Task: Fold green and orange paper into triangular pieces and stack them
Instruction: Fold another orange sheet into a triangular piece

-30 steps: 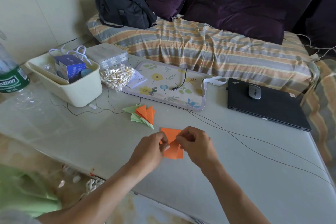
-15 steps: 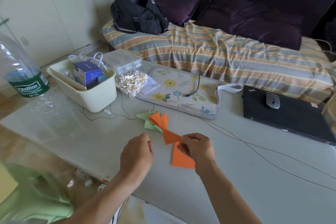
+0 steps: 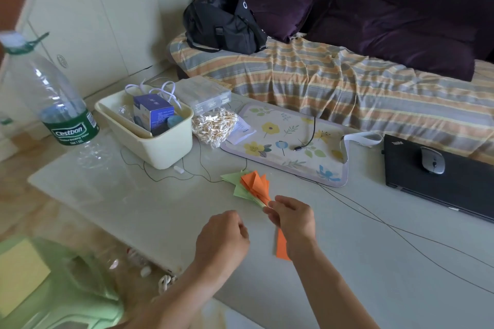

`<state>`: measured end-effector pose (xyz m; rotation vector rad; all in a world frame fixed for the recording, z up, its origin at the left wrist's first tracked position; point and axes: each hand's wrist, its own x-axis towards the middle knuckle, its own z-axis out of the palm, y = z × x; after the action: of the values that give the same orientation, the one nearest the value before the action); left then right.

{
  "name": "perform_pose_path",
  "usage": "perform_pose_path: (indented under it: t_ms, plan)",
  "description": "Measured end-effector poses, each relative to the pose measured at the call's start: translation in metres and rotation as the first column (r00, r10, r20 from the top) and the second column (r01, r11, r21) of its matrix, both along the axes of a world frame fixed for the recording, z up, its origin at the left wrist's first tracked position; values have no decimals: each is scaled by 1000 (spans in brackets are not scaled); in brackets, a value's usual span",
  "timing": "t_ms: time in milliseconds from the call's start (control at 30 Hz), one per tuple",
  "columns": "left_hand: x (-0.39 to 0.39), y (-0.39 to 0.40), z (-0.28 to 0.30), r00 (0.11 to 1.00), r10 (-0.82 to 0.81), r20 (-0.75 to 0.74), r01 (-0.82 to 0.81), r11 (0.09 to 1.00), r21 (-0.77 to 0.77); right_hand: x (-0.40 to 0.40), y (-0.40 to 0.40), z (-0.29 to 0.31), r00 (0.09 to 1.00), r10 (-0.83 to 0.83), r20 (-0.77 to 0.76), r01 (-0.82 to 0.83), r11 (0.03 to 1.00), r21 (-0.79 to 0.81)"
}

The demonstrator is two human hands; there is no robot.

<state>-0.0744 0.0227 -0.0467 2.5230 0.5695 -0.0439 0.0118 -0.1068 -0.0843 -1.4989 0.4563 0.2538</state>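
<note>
Right hand (image 3: 290, 218): forearm reaching forward over pale grey desk (image 3: 374, 262), fingertips pinching near tip of stack of folded green and orange triangular paper pieces (image 3: 252, 185). Left hand (image 3: 222, 239): hovering above desk, fingers loosely curled, holding nothing. Count: one stack; one flat orange paper sheet (image 3: 282, 247) on desk, partly under right wrist. Stack long axis diagonal, fanning far-left, tips converging near-right at pinch.

A fanned stack of folded green and orange triangular pieces (image 3: 254, 184) lies on the counter; a flat orange sheet (image 3: 282, 247) lies near it at five o'clock.
</note>
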Motion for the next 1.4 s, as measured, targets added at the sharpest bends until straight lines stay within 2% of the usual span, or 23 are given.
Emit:
perform_pose_path:
  t_ms: [67, 100, 167, 233, 367, 433, 500, 800, 833, 933, 1067, 1167, 1233, 1333, 1400]
  plan:
    - [0, 0, 0, 1000, -10, 7, 10, 1000, -4, -1, -11, 1, 997, 66, 49, -55, 977, -204]
    - [-1, -1, 0, 1000, -16, 9, 16, 1000, -2, -3, -18, 2, 990, 120, 70, -90, 936, -339]
    - [-1, -3, -1, 1000, -27, 12, 27, 1000, 1, -7, -31, 3, 961, 257, 104, -152, 801, -579]
    - [-1, -6, -2, 999, -34, 14, 34, 999, 0, -12, -44, 0, 915, 390, 106, -179, 626, -759]
    - [-3, -11, -4, 998, -53, 16, 53, 999, -5, -29, -61, -5, 827, 560, -42, -269, 329, -905]
    - [-4, -15, -5, 998, -64, 14, 64, 998, -10, -36, -67, -6, 800, 598, -54, -257, 259, -931]
    - [-5, -19, -6, 997, -79, 10, 79, 997, -10, -41, -70, -4, 782, 621, -45, -239, 234, -942]
    - [-5, -38, -13, 988, -143, -63, 141, 989, -42, -51, -73, -7, 739, 674, 4, -199, 224, -954]
    - [-4, -40, -13, 985, -155, -76, 151, 987, -56, -51, -74, -9, 743, 669, 26, -202, 261, -944]
    - [0, -46, -11, 976, -188, -112, 172, 975, -137, -50, -77, -14, 779, 613, 129, -215, 455, -864]
    - [4, -58, -10, 986, -138, -92, 93, 920, -381, -51, -79, -13, 748, 613, 254, -235, 603, -763]
    - [6, -64, -10, 999, -8, -47, -18, 848, -530, -54, -82, -6, 688, 663, 294, -284, 619, -732]
    - [6, -65, -10, 998, 51, -37, -62, 849, -525, -54, -86, -4, 685, 661, 306, -280, 627, -727]
    - [5, -66, -10, 994, 114, -4, -100, 850, -517, -52, -93, -5, 733, 609, 304, -254, 659, -708]
    - [5, -68, -10, 989, 150, 5, -121, 817, -564, -50, -96, -4, 804, 519, 289, -208, 701, -682]
